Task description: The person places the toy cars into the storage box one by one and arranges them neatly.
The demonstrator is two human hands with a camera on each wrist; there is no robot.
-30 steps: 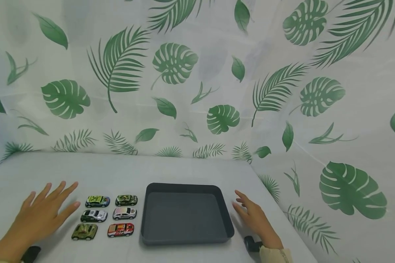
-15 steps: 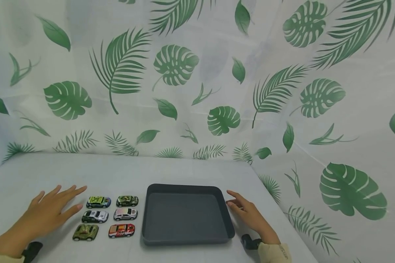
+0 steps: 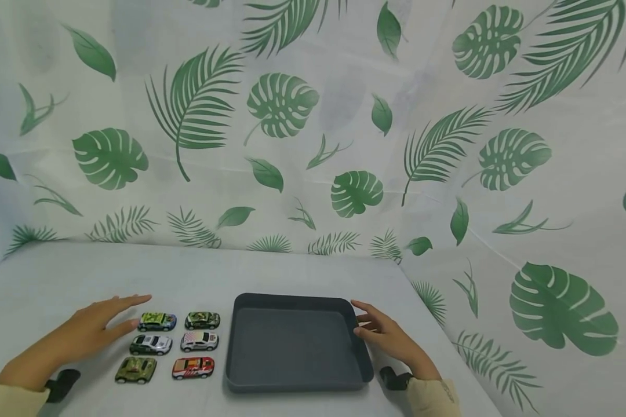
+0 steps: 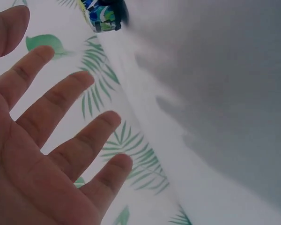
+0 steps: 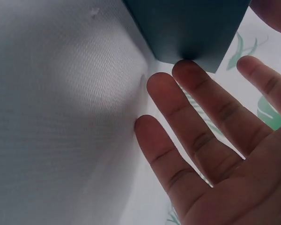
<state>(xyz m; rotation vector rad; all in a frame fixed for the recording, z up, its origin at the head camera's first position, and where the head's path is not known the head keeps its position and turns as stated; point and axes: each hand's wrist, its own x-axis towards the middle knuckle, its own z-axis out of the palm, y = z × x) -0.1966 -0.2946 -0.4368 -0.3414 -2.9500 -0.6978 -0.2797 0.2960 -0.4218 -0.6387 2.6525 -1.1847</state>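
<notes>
Left grip (image 3: 86,331) shows me spread fingers, thumb just beside the yellow-green toy car (image 3: 157,321); right grip (image 3: 387,336), fingers apart, sits at the right rim of the dark tray (image 3: 297,350), contact unclear to me. Five other toy cars (image 3: 193,368) share the tabletop (image 3: 188,275), left of the tray.

White sheeting (image 3: 302,156) printed with green tropical leaves, among them split-leaf monstera (image 3: 111,159) and feathery palm fronds (image 3: 203,101), rises behind a pale desk (image 3: 188,271) and continues along its right side, with a sliver at far left. Faint creases cross the sheeting, and bluish-grey patches tint its upper portion. The light is soft and muted, casting blurred shadows (image 4: 220,93) over the desk's light, plain surface.
</notes>
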